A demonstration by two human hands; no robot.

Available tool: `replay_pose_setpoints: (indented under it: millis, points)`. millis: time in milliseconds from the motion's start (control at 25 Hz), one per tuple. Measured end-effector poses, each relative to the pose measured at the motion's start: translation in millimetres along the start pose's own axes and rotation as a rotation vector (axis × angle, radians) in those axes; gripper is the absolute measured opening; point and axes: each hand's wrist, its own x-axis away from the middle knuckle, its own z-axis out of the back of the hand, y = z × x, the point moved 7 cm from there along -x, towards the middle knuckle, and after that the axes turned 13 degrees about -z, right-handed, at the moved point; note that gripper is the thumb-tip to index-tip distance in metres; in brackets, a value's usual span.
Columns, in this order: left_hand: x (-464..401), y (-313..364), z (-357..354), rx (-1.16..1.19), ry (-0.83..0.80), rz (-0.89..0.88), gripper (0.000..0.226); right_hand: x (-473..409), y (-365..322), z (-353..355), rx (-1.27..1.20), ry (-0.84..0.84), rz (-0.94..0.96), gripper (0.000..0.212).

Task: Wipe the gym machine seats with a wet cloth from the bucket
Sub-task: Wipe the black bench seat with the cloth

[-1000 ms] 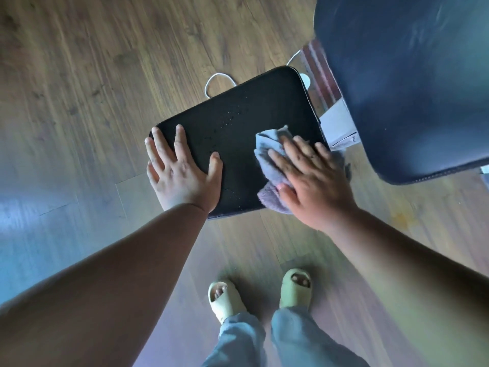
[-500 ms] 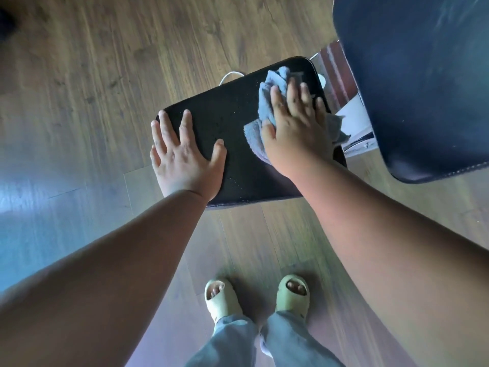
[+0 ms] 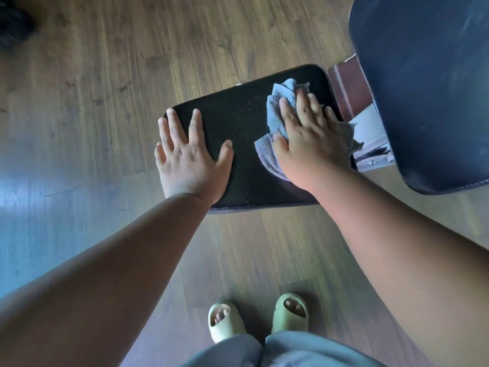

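A black padded seat (image 3: 246, 128) lies below me, speckled with small droplets. My left hand (image 3: 189, 157) rests flat on its left front part, fingers spread. My right hand (image 3: 309, 139) presses a crumpled blue-grey cloth (image 3: 277, 112) onto the seat's right half, with straight fingers lying over it. The cloth sticks out past the fingertips and beside the thumb. No bucket is in view.
A large dark padded backrest (image 3: 428, 88) rises at the right, above a reddish and white machine frame (image 3: 352, 94). Wooden floor (image 3: 105, 75) surrounds the seat. My feet in green slippers (image 3: 227, 324) stand just in front of it.
My right hand pushed the cloth from the seat's near right part up to its far right corner, then drew it slightly back. My left hand stayed flat on the seat.
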Motion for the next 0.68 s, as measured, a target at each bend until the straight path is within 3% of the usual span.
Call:
replay_pose_setpoints:
  millis: [200,680]
  points:
    - [0,-3,0,0.027,-0.004,-0.041,0.078,26,-3,5,-0.048,0.084,0.241,0.065]
    - [-1,-3,-5,-0.032,0.044,-0.093,0.076,31,-12,6,-0.13,0.165,0.322,0.055]
